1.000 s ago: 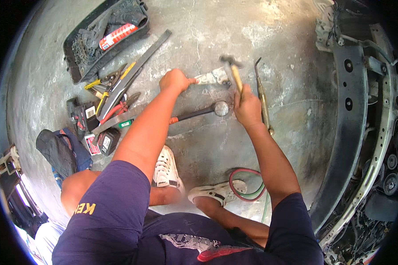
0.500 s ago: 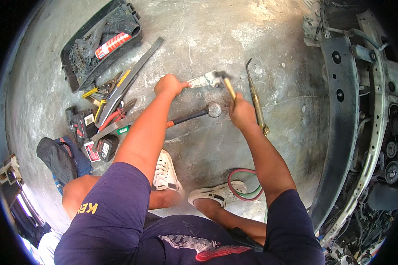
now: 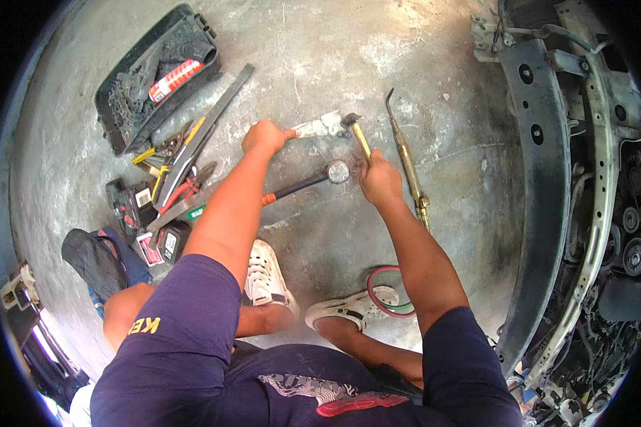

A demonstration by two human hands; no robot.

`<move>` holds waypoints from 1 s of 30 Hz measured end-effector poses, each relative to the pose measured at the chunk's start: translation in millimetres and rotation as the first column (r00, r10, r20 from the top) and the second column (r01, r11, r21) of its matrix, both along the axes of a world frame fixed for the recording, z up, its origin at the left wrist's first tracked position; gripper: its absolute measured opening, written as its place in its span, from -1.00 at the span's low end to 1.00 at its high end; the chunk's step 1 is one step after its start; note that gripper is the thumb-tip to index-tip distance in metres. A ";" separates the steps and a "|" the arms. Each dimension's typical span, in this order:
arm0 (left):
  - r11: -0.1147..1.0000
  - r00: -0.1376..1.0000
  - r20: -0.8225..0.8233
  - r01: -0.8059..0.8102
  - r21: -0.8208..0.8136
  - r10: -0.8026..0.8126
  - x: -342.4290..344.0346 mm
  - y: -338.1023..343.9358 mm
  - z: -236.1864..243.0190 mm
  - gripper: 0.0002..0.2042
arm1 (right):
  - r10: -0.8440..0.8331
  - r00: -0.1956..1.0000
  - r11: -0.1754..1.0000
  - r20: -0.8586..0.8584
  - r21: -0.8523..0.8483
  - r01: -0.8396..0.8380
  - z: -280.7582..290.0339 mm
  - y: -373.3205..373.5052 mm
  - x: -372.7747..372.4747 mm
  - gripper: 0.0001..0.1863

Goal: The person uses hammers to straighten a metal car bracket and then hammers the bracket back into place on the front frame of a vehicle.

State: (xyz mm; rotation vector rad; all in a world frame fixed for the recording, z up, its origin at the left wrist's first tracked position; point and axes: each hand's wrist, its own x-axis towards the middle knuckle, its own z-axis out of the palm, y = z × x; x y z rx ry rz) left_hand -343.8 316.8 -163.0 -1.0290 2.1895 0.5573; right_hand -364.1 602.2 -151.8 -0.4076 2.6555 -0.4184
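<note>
My left hand (image 3: pixel 265 136) is closed around the near end of a flat, pale metal piece (image 3: pixel 320 127) with worn paint, steadying it low over the concrete. In my right hand (image 3: pixel 382 179) I grip the light wooden handle of a hammer (image 3: pixel 360 139). Its dark head is at the far end of the metal piece; whether the two touch I cannot tell. Between my forearms lies a mallet (image 3: pixel 337 172) with a round pale head and a black and orange handle. Just right of my right hand rests a brass gas torch (image 3: pixel 406 158) with a bent tip.
At the far left stands a black plastic bin (image 3: pixel 114 99) holding a red and white tube. Several hand tools, a long flat metal bar (image 3: pixel 214 117) and a cordless drill (image 3: pixel 132 203) lie left of my arm. A hose (image 3: pixel 374 288) loops by my right shoe. Vehicle front-end parts (image 3: pixel 538 213) line the right side.
The hammer head, blurred before, now shows sharply at the metal piece's end. The whole view has shifted slightly, and both hands keep their holds.
</note>
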 end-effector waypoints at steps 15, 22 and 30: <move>0.914 0.767 -0.500 0.302 -0.270 -0.401 31.5 13.4 -11.1 -0.47 | -0.262 0.912 0.965 0.315 0.094 0.244 47.9 91.4 142.2 -0.70; 0.892 0.797 -0.430 0.451 -0.042 -0.423 2.1 25.9 -12.7 -0.51 | -0.303 0.853 0.948 0.424 0.222 0.226 68.2 97.6 132.5 -0.68; 0.727 0.814 -0.509 0.167 0.666 0.280 -0.4 16.7 122.9 -0.70 | -0.220 0.839 0.972 0.498 0.188 0.143 93.1 94.1 94.0 -0.59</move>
